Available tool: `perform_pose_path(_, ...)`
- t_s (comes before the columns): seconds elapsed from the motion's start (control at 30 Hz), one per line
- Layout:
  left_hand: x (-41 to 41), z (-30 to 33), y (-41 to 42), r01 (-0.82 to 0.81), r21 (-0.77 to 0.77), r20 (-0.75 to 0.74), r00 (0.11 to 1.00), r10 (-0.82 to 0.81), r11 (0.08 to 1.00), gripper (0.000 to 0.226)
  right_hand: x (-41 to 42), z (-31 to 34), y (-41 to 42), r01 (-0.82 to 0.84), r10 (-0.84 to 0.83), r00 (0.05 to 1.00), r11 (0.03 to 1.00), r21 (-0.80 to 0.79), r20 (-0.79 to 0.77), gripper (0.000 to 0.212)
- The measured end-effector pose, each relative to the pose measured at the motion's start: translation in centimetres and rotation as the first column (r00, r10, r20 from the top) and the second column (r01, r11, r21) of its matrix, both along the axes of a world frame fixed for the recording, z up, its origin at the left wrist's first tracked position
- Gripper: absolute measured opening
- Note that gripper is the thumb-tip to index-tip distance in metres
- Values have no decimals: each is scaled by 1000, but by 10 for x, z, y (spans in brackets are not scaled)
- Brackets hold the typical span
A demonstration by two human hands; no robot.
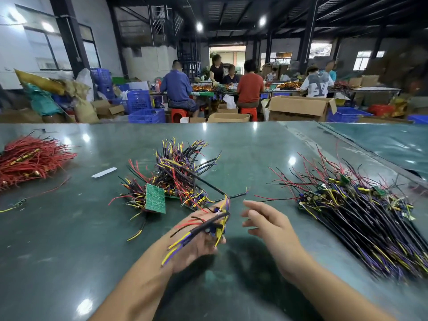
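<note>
Gripping a wire bundle [215, 224], the left hand [199, 244] hovers above the tabletop [69, 239]; beside it, the right hand [266, 225] is released, fingers loose.

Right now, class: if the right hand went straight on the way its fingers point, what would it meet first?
Most likely the wire bundle held in the left hand. The right hand is open, its fingers aimed leftward at it across a small gap, though depth is unclear.
</note>
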State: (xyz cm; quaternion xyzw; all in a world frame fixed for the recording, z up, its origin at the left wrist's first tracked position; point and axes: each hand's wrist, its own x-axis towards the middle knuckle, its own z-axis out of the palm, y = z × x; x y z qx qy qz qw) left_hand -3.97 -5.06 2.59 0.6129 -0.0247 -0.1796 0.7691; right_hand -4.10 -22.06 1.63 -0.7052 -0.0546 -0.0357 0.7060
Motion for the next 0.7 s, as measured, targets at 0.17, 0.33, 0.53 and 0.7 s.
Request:
perform_pose_path(0.17, -4, -5, 3, 120, 56, -61, 991, -116, 991, 53, -5, -5, 5, -210, 216, 975, 973, -100, 55, 30)
perform_pose_path(0.33, -3, -2, 3, 196, 95, -156, 971, -180, 976, 41, -4, -7, -1, -357, 356, 934, 927, 112, 32, 18)
perform_pose_path(0.53, 5, 2, 11, 148, -179, -225, 956, -187, 973, 36, -1, -10, -2, -315, 310, 949, 943, 112, 58, 9)
perform_pose_path(0.7, 12, 2, 17, 53, -309, -122, 988, -95, 950, 44, 9, -15, -1, -112, 103, 994, 945, 307, 44, 24)
